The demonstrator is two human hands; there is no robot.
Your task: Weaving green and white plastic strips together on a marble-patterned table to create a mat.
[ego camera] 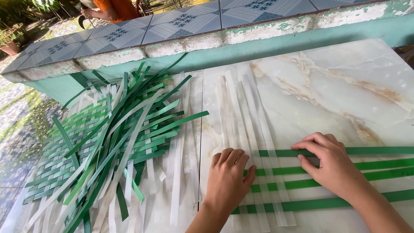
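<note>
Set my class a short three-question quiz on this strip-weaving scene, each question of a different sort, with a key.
1. True or false: the green strips under the hands run crosswise to the translucent white strips.
2. Which hand rests flat on the crossing strips nearer the loose pile? A) left hand B) right hand
3. Fill in: the strips lie on a slab of pale ______ pattern.

Key
1. True: the green ones run left to right, the white ones away from the viewer.
2. A: the left hand lies palm down there; the right hand presses a green strip farther right.
3. Marble: the slab is cream with tan veins.
</note>
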